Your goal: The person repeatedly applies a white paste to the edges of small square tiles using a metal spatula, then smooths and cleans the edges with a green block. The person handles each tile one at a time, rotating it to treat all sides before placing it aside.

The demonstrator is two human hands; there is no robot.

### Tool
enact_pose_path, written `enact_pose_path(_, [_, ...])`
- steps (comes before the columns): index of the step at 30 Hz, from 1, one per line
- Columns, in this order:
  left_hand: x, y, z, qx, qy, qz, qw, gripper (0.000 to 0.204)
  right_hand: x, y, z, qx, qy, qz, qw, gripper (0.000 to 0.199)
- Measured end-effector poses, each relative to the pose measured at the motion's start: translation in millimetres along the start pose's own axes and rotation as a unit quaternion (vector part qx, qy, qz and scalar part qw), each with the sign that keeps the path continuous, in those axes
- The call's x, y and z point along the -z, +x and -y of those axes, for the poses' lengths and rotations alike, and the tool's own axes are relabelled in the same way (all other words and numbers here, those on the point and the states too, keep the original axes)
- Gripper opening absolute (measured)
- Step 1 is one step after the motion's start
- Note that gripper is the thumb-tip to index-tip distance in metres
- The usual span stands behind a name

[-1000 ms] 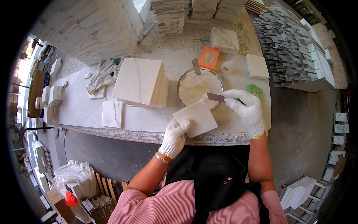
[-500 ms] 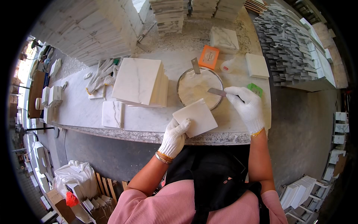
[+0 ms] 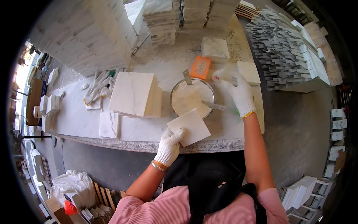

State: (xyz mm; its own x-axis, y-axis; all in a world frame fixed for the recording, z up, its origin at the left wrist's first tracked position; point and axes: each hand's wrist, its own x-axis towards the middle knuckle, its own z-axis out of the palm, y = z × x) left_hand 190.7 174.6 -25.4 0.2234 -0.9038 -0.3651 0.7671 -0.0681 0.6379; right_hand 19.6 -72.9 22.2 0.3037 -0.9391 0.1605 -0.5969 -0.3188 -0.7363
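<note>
Since the earlier frame, the right hand has let go of 1 metal scraper and moved outward to the small white bottle; the scraper now lies across the bowl's rim, nearer the person than the right hand's fingers and to their left. Those fingers are blurred at the bottle, so I cannot tell whether they have closed on it.

Gripped at its near left corner, the white tile is held tilted by the left hand, thumb on top. Just beyond that grip sits the round bowl of pale paste, with scraper number 2 propped on its far rim. Left of the grip are a tile stack and, nearer, a grey-veined tile. An orange box lies left of the right hand's fingertips; a tile stack with a plain white top lies just beyond that hand.
</note>
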Motion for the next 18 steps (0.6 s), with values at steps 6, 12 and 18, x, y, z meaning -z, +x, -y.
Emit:
enact_pose_path(6, [-1.9,0.1,1.1,-0.003,0.005,-0.011,1.000,0.049,-22.4,25.9,-14.8,-0.039,-0.002,0.078,0.996,0.049])
enact_pose_path(12, [5.8,1.3,7.3,-0.006,0.001,-0.008,1.000,0.046,2.8,8.4,-11.6,-0.043,0.076,0.109,0.990,0.036])
enact_pose_path(18, [2.8,-0.8,3.6,-0.001,0.010,-0.009,1.000,0.052,44.1,-47.4,34.9,-0.014,0.161,0.149,0.976,0.042])
